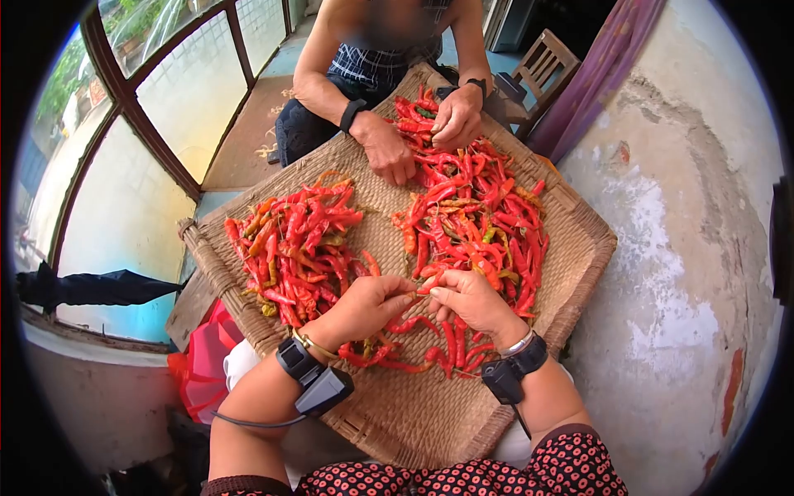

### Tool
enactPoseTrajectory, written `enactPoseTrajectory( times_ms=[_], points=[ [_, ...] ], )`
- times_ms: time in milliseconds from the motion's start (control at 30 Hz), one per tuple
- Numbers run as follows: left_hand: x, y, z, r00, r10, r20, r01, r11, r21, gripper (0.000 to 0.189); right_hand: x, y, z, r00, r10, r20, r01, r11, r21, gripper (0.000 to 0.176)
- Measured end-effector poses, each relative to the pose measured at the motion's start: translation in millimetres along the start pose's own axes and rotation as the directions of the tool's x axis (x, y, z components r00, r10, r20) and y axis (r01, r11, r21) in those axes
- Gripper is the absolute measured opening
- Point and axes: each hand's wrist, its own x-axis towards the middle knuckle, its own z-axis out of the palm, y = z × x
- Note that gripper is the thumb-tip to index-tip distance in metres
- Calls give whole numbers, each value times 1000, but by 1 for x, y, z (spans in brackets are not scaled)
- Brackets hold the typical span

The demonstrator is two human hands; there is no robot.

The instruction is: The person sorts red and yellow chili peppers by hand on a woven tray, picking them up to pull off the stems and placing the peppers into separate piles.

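My left hand (370,307) and my right hand (470,302) meet over the near part of a woven tray (405,417), both closed in a pinch. A small red chili pepper (427,286) shows between their fingertips, partly covered by the fingers. A heap of red chili peppers (302,240) lies to the left, some of them orange or brownish. The larger pile of chili peppers (475,211) covers the right side, reaching to the far corner. Several loose chili peppers (451,341) lie under and between my wrists.
Across the tray, a co-worker's hands (385,149) are among the far peppers. A wooden chair (542,70) and purple curtain (600,74) stand behind at right, near a worn wall (662,248). On the left are a folded umbrella (107,287), a pink bag (211,364) and windows.
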Motion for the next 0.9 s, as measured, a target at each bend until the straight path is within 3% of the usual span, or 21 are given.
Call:
enactPoseTrajectory(
  times_ms=[67, 133, 200, 233, 333, 400, 467, 500, 600, 633, 700, 733, 833, 900],
  points=[
    [-1, -2, 2, 1000, 23, 9, -23, 999, -36, 20, 0, 5, 0, 1000, 3, 19, -3, 1000, -30, 12],
    [-1, -3, 2, 999, 51, 10, -50, 996, -67, 20, 4, 10, 2, 990, -137, -32, 133, 984, -117, 13],
    [0, -5, 1, 997, 74, 15, -73, 997, -3, 21, 4, 7, 3, 987, -138, -83, 123, 980, -159, 14],
    [-1, 8, -2, 998, -50, 46, 50, 999, -3, 22, 5, 7, 2, 977, -170, -130, 149, 976, -157, 14],
    [0, 1, -3, 995, -54, -88, 57, 998, 37, 18, 3, 3, -4, 935, -226, -273, 188, 970, -157, 13],
    [0, 1, -8, 985, -47, -166, 62, 995, 84, 17, 2, -2, -13, 926, -208, -316, 151, 969, -195, 10],
    [1, -9, -12, 974, 117, -194, -46, 940, 337, 19, 3, -4, -24, 924, -206, -323, 170, 976, -137, 8],
    [1, -11, -13, 972, 122, -199, -47, 937, 345, 19, 2, -11, -26, 909, -169, -382, 159, 986, -58, 9],
    [2, -7, -11, 972, 132, -194, -51, 926, 375, 19, 10, -16, -31, 748, -381, -544, 528, 838, 138, 36],
    [2, -5, -9, 971, 141, -194, -59, 925, 375, 19, 10, -17, -30, 743, -387, -546, 532, 837, 130, 36],
    [1, -1, -6, 984, -20, -178, 47, 988, 146, 19, 8, -18, -28, 756, -405, -514, 518, 850, 92, 48],
    [2, 2, -8, 984, -15, -180, 43, 988, 151, 19, 6, -16, -25, 770, -402, -496, 475, 880, 25, 49],
    [-2, 9, -7, 989, -83, -125, 86, 996, 22, 17, 6, -5, -22, 902, -283, -325, 262, 959, -109, 38],
    [-2, 10, -8, 992, -99, -82, 98, 995, -20, 18, 7, 1, -9, 926, -328, -187, 302, 941, -154, 28]
  ],
)
